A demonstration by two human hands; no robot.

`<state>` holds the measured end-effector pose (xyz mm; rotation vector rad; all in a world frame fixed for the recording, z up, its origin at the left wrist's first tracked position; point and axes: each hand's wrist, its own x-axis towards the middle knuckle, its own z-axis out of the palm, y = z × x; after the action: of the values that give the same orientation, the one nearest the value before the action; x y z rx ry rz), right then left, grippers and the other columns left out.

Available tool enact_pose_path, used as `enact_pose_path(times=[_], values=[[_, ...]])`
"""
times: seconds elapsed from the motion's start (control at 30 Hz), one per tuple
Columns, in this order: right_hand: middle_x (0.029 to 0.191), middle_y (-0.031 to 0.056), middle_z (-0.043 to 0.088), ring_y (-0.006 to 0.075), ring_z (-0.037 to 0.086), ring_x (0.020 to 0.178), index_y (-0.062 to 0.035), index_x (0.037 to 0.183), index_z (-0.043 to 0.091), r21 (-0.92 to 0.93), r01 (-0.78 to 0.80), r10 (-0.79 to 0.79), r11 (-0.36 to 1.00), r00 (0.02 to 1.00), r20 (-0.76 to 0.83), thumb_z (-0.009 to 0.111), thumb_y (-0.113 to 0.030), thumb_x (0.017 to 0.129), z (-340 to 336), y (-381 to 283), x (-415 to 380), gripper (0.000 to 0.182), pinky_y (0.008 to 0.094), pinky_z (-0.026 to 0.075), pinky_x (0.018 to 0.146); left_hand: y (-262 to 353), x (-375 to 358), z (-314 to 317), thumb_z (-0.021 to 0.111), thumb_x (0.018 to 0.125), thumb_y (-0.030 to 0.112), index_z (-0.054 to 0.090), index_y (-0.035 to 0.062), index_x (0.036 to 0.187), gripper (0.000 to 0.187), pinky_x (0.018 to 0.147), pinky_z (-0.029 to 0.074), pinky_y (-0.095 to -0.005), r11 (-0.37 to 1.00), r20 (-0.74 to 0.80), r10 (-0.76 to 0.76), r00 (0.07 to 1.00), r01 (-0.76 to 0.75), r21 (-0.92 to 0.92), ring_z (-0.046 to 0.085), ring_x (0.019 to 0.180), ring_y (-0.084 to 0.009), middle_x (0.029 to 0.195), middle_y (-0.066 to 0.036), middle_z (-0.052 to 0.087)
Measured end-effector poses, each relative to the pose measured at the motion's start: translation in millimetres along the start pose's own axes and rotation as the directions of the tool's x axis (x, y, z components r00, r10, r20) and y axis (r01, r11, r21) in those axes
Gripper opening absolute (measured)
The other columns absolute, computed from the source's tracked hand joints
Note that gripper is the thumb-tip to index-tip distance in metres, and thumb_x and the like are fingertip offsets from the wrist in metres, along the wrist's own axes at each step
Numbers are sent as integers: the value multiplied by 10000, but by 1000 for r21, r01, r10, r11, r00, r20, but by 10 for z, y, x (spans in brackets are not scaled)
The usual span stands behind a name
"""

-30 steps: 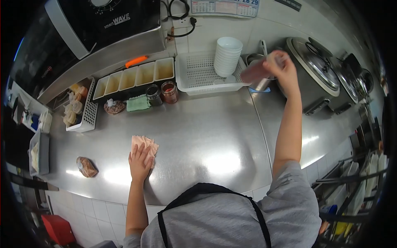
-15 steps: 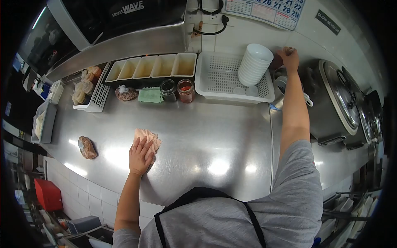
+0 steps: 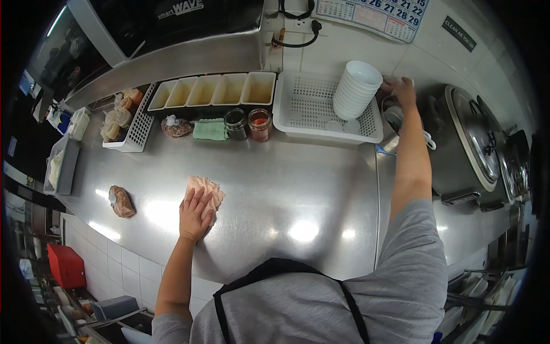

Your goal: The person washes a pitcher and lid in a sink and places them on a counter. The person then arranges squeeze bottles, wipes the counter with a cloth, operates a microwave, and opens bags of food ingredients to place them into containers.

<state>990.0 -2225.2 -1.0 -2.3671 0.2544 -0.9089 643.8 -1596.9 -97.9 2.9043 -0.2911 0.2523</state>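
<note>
My left hand (image 3: 196, 214) lies flat on a crumpled pink cloth (image 3: 207, 191) on the steel counter, its fingers somewhat spread. My right hand (image 3: 404, 93) reaches to the back right, just beyond the stack of white bowls (image 3: 356, 92) and above a metal container (image 3: 393, 117). Its fingers look curled together; what they hold, if anything, is too small and partly hidden to name. The bowls stand tilted in a white perforated basket (image 3: 292, 129) beside that hand. A tied bag of brown food (image 3: 122, 202) lies to the left of the cloth.
Along the back stand a row of white tubs (image 3: 204, 92), a green cloth (image 3: 210, 130), a dark jar (image 3: 235, 123) and a jar with red contents (image 3: 260, 125). A large cooker (image 3: 464, 143) is at right. A basket of bottles (image 3: 136, 135) sits back left.
My right hand has come slightly down and nearer to the metal container, and its fingers have shifted. My left hand and the pink cloth look nearly unmoved.
</note>
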Motion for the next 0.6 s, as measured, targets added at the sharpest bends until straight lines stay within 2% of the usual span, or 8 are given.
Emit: enact_pose_path(times=[0.03, 0.1, 0.2, 0.3, 0.37, 0.43, 0.57, 0.6], values=[[1123, 199, 573, 323, 550, 1048, -8, 1170, 513, -40, 9, -10, 999, 1000, -13, 679, -329, 753, -105, 43, 61, 552, 364, 419, 890, -8, 4, 1, 514, 809, 326, 482, 185, 1261, 475, 1006, 247, -454, 1000, 0, 5, 1000, -5, -4, 295, 1280, -307, 1350, -70, 396], [1135, 153, 567, 240, 542, 1048, -21, 1190, 512, 467, -117, 141, 877, 990, -17, 668, -296, 785, -556, -417, -317, 514, 323, 420, 875, -11, 9, -13, 526, 804, 325, 495, 194, 1250, 466, 1004, 248, -462, 1000, -7, -4, 1000, 4, -22, 296, 1281, -299, 1347, -57, 402], [1140, 56, 550, 149, 509, 1054, -43, 1172, 523, 760, -132, 201, 637, 980, 2, 612, -242, 847, -1149, -1191, -1131, 391, 301, 419, 854, -7, -8, -18, 542, 800, 318, 507, 203, 1239, 456, 998, 255, -475, 999, -22, -19, 1000, 18, -45, 300, 1280, -293, 1340, -46, 411], [1016, 43, 589, 114, 542, 941, -46, 1085, 549, 845, -163, 200, 509, 977, 68, 576, -204, 876, -976, -1698, -1921, 264, 275, 427, 787, -75, -48, 28, 545, 802, 308, 497, 214, 1248, 458, 982, 270, -493, 999, -63, 13, 998, -16, -49, 315, 1271, -298, 1333, -56, 415], [894, 10, 576, 89, 518, 803, -42, 1018, 564, 852, -240, -18, 465, 960, 281, 592, -156, 861, -728, -2135, -2521, 195, 222, 413, 750, -100, -59, 52, 546, 806, 353, 450, 209, 1289, 513, 987, 261, -506, 999, -59, 11, 998, -14, -43, 316, 1274, -294, 1341, -67, 408], [888, -2, 576, 88, 521, 794, -51, 987, 583, 728, -228, -306, 646, 797, 521, 604, -139, 845, -412, -2350, -3072, 169, 223, 412, 747, -121, -78, 56, 545, 812, 392, 372, 173, 1340, 598, 1003, 237, -516, 994, -108, -10, 994, -1, -105, 299, 1286, -284, 1364, -78, 378], [884, 21, 582, 114, 541, 811, -43, 954, 602, 578, -258, -480, 774, 356, 802, 640, -160, 810, -264, -3106, -4007, 189, 246, 429, 753, -188, -159, -26, 537, 821, 407, 316, 137, 1361, 643, 1020, 187, -544, 975, -144, -53, 988, 20, -223, 293, 1288, -277, 1409, -88, 296], [884, 21, 582, 114, 541, 811, -43, 954, 602, 578, -261, -483, 773, 349, 803, 640, -160, 810, -220, -3243, -4140, 189, 246, 429, 753, -227, -185, -29, 547, 816, 412, 305, 148, 1367, 657, 1023, 171, -557, 953, -177, -89, 980, 32, -300, 284, 1295, -272, 1421, -76, 275]])
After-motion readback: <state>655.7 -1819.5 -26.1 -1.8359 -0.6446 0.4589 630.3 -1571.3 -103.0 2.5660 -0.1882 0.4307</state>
